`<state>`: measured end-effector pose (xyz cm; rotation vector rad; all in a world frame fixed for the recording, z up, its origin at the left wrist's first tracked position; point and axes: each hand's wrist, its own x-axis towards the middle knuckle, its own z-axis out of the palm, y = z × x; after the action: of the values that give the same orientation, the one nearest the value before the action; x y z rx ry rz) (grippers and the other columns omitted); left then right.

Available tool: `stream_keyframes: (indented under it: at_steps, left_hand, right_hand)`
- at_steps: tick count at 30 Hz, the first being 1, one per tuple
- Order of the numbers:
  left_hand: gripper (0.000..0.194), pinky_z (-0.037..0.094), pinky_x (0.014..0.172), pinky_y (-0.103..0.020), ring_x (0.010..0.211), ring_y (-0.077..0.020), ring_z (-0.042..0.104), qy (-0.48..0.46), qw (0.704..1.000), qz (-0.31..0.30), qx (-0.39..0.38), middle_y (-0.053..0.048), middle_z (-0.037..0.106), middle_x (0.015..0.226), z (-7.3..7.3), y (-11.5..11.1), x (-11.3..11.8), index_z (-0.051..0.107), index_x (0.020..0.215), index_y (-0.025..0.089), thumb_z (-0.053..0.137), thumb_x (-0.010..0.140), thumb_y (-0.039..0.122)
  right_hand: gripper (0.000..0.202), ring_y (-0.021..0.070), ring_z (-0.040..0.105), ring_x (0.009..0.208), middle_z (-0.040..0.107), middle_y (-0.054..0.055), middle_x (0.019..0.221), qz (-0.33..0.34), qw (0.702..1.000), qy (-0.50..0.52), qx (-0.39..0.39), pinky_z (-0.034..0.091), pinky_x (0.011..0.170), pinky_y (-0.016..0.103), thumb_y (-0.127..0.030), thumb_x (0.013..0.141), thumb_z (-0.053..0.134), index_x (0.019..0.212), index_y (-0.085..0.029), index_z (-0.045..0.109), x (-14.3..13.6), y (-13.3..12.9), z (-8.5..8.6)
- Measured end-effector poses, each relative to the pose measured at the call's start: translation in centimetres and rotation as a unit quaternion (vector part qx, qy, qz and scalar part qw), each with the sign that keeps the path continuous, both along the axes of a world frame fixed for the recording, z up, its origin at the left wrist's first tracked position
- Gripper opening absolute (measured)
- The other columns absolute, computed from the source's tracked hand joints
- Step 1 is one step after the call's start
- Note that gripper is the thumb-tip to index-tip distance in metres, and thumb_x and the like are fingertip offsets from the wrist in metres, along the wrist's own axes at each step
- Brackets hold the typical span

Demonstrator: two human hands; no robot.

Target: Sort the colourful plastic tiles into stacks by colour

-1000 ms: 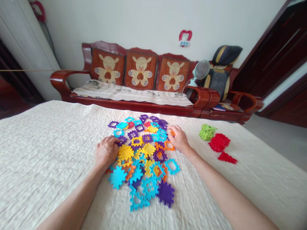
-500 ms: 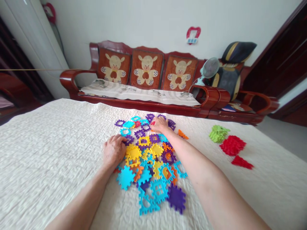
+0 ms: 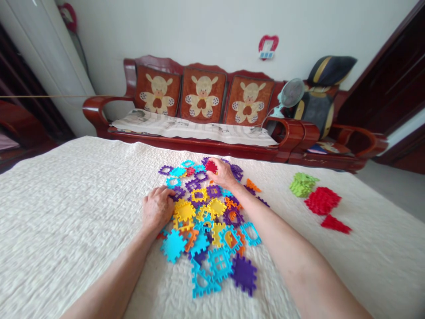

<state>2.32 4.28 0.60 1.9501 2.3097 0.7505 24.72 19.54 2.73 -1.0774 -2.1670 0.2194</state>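
My right hand is over the far side of a pile of interlocking plastic building pieces, fingers and thumb closed on a red toothed piece. At the pile's left edge rests my left hand, fingers loosely bent on the cover, thumb touching or close to a purple window piece. Yellow pieces lie just right of it. Nearer to me are turquoise pieces and a solid purple square. Another small red piece shows among the far ones.
Sorted to the right on the white quilted cover are a green stack, a red stack and a red triangular piece. Behind stand a wooden sofa with bear cushions and a small fan.
My right hand has lifted slightly and drawn the red piece up, so more of it shows. My left hand has stayed in place.
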Motion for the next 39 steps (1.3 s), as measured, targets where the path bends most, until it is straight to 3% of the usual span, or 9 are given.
stream_keyframes:
  at_steps: [4,7,15,21,25,29,34,39]
  left_hand:
    - [0.036,0.045,0.102,-0.045,0.123,-0.0255,0.057,-0.002,1.000,-0.005,-0.001,-0.003,0.069,0.124,0.0,0.1,-0.1,0.072,0.101,0.026,0.040,0.088,0.018]
    - [0.036,0.045,0.102,-0.044,0.124,-0.0250,0.057,0.001,1.000,-0.002,-0.002,-0.003,0.069,0.125,-0.1,0.1,-0.1,0.072,0.101,0.026,0.039,0.088,0.019]
    - [0.038,0.047,0.101,-0.045,0.125,-0.0255,0.057,0.016,1.000,0.000,-0.006,-0.003,0.067,0.129,0.0,0.0,-0.1,0.072,0.102,0.026,0.037,0.089,0.020]
    - [0.038,0.047,0.103,-0.048,0.123,-0.0277,0.058,0.018,1.000,-0.012,-0.002,-0.006,0.068,0.128,-0.3,0.2,-0.6,0.072,0.103,0.025,0.037,0.090,0.023]
    - [0.037,0.047,0.104,-0.049,0.122,-0.0279,0.058,0.025,1.000,-0.013,-0.001,-0.006,0.068,0.127,-0.5,0.4,-0.9,0.072,0.104,0.024,0.038,0.090,0.024]
    - [0.036,0.049,0.102,-0.050,0.119,-0.0280,0.060,0.032,0.999,-0.005,-0.004,-0.004,0.069,0.126,-0.8,0.6,-1.2,0.072,0.103,0.025,0.038,0.090,0.026]
    - [0.037,0.047,0.105,-0.045,0.119,-0.0257,0.060,0.045,0.999,0.002,-0.015,-0.001,0.069,0.125,-1.2,1.0,-1.7,0.071,0.103,0.025,0.036,0.089,0.030]
    - [0.037,0.046,0.107,-0.039,0.119,-0.0211,0.059,0.058,0.998,0.011,-0.026,0.003,0.068,0.125,-1.6,1.2,-2.2,0.068,0.103,0.028,0.035,0.090,0.033]
  right_hand:
    - [0.050,0.0247,0.054,0.132,0.059,0.013,0.139,0.097,0.992,0.063,0.058,0.044,0.113,0.047,-0.021,0.087,0.060,0.136,-0.021,0.051,1.7,-2.7,-0.2]
    - [0.048,0.0244,0.053,0.133,0.058,0.012,0.140,0.119,0.985,0.082,0.092,0.044,0.114,0.049,-0.023,0.090,0.060,0.137,-0.023,0.051,3.6,-5.0,-0.1]
    - [0.052,0.0234,0.062,0.123,0.060,0.011,0.138,0.029,0.984,0.173,0.008,0.056,0.099,0.042,-0.028,0.086,0.064,0.136,-0.024,0.050,9.9,-6.8,-0.9]
    - [0.055,0.0251,0.062,0.120,0.063,0.011,0.132,-0.019,0.997,0.057,0.041,0.052,0.104,0.045,-0.019,0.080,0.061,0.134,-0.023,0.051,14.6,-10.7,-0.4]
    - [0.061,0.0272,0.062,0.120,0.064,0.013,0.129,-0.036,0.999,-0.006,0.024,0.051,0.104,0.047,-0.012,0.073,0.056,0.134,-0.020,0.051,17.5,-14.1,-1.3]
    - [0.065,0.0285,0.061,0.119,0.064,0.013,0.128,-0.038,0.999,-0.006,0.005,0.051,0.104,0.049,-0.011,0.070,0.054,0.134,-0.020,0.052,18.9,-15.9,-2.7]
    - [0.075,0.0292,0.052,0.134,0.055,0.013,0.143,-0.001,1.000,0.019,-0.012,0.043,0.114,0.051,-0.010,0.066,0.053,0.139,-0.021,0.048,19.7,-16.0,-3.0]
    - [0.069,0.0289,0.058,0.124,0.060,0.013,0.133,-0.022,0.999,0.009,-0.023,0.047,0.108,0.050,-0.011,0.068,0.054,0.136,-0.020,0.050,21.0,-15.7,-3.2]
